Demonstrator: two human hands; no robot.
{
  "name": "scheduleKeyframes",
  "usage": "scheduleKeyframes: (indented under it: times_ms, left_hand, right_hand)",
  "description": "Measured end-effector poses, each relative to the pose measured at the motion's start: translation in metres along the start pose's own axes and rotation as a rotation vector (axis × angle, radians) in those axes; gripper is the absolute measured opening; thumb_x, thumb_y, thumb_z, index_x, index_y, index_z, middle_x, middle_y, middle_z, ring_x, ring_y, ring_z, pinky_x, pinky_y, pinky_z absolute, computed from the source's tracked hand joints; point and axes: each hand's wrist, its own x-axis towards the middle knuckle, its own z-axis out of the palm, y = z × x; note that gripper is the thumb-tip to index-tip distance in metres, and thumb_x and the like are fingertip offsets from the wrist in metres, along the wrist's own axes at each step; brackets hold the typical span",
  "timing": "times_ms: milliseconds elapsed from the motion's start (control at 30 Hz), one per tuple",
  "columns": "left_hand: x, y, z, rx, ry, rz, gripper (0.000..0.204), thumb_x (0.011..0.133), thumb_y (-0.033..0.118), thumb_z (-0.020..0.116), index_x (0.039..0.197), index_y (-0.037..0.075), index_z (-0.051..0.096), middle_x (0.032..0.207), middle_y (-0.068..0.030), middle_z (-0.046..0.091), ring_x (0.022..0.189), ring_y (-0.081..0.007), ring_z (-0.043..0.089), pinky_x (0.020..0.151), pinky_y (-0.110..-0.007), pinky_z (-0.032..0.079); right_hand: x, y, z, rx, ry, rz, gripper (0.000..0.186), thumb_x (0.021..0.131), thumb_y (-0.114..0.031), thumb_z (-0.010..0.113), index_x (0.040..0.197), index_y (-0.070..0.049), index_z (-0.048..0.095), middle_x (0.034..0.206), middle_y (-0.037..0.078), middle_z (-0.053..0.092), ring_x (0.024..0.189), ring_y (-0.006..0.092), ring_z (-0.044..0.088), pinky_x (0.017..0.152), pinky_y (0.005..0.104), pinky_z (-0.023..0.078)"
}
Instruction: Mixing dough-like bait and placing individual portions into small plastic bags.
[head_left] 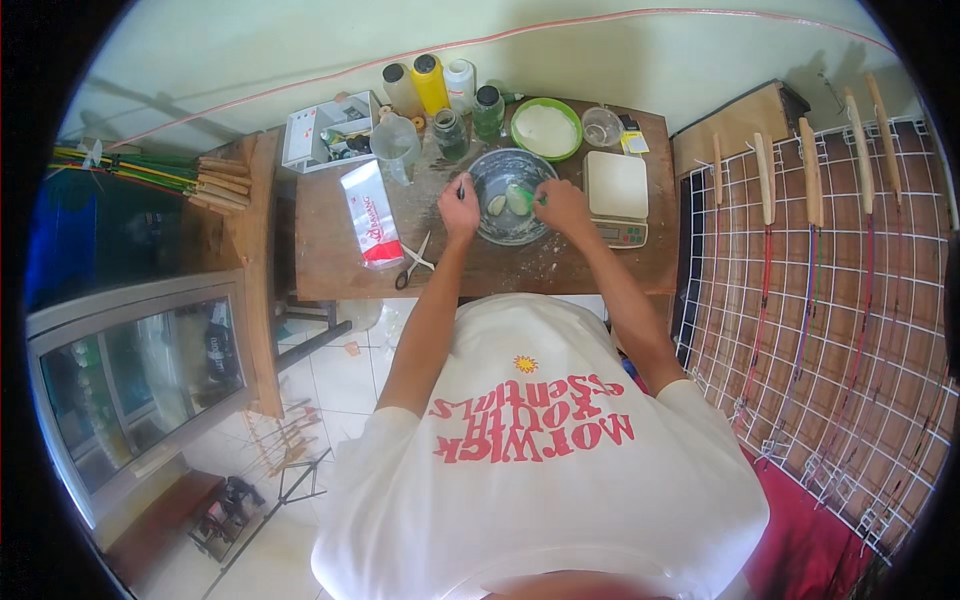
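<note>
A clear mixing bowl (486, 231) stands on the wooden table, its inner wall smeared with white residue. At its left rim my left hand (460, 212) is closed, with a thin dark piece, perhaps a tool handle, showing between the fingers. My right hand (564, 208) reaches over the right rim, closed on a green spoon-like tool (520, 198) whose broad, pale end is inside the bowl. Beside that end lies a pale oval lump or tool head (497, 205); I cannot tell which.
A digital scale (616, 190) stands right of the bowl, a green bowl of white powder (547, 130) behind. Scissors (414, 262) and a white-and-red packet (371, 215) lie left. Jars, bottles and a clear jug (396, 147) line the back. A wire rack (840, 290) stands at right.
</note>
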Motion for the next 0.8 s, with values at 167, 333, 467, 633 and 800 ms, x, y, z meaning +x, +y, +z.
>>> scheduleKeyframes:
  times_ms: [167,333,467,633,800]
  left_hand:
    - [0.002,-0.009,0.0,0.013,0.005,0.006,0.027,0.089,0.02,0.056,0.099,-0.003,0.066,0.088,-0.0253,0.064,0.084,-0.0373,0.064,0.076,-0.038,0.048]
    - [0.003,-0.01,0.002,-0.023,0.029,0.022,0.027,0.089,0.021,0.056,0.099,-0.002,0.066,0.086,-0.0249,0.064,0.082,-0.0373,0.064,0.075,-0.038,0.048]
    - [0.005,-0.008,0.001,0.028,-0.048,-0.063,0.026,0.089,0.02,0.056,0.098,-0.003,0.065,0.084,-0.0243,0.064,0.08,-0.036,0.064,0.073,-0.038,0.048]
    - [0.004,-0.01,-0.001,0.023,-0.015,-0.023,0.026,0.089,0.02,0.055,0.098,-0.003,0.065,0.082,-0.0235,0.064,0.075,-0.0319,0.064,0.071,-0.036,0.048]
    - [0.001,-0.011,-0.003,-0.016,0.001,0.009,0.026,0.09,0.019,0.055,0.098,-0.004,0.065,0.083,-0.0238,0.064,0.075,-0.0297,0.065,0.071,-0.035,0.048]
  right_hand:
    - [-0.005,-0.013,0.003,0.08,0.031,0.003,0.02,0.07,-0.025,0.067,0.083,-0.01,0.069,0.087,0.014,0.067,0.084,0.036,0.063,0.076,0.0444,0.05]
    - [-0.007,-0.022,-0.001,0.039,0.038,-0.06,0.017,0.071,-0.023,0.065,0.082,-0.011,0.07,0.084,0.015,0.067,0.082,0.034,0.064,0.074,0.0444,0.051]
    - [-0.008,-0.024,0.01,-0.006,-0.018,-0.135,0.017,0.07,-0.023,0.065,0.082,-0.012,0.07,0.082,0.016,0.066,0.08,0.0341,0.064,0.072,0.0444,0.051]
    - [-0.016,-0.042,0.018,-0.099,-0.049,-0.089,0.018,0.07,-0.022,0.065,0.083,-0.011,0.07,0.079,0.016,0.066,0.077,0.0349,0.064,0.071,0.0453,0.051]
    - [-0.015,-0.04,-0.01,-0.014,0.026,0.015,0.019,0.071,-0.023,0.066,0.085,-0.01,0.07,0.078,0.016,0.066,0.077,0.0361,0.064,0.072,0.0458,0.051]
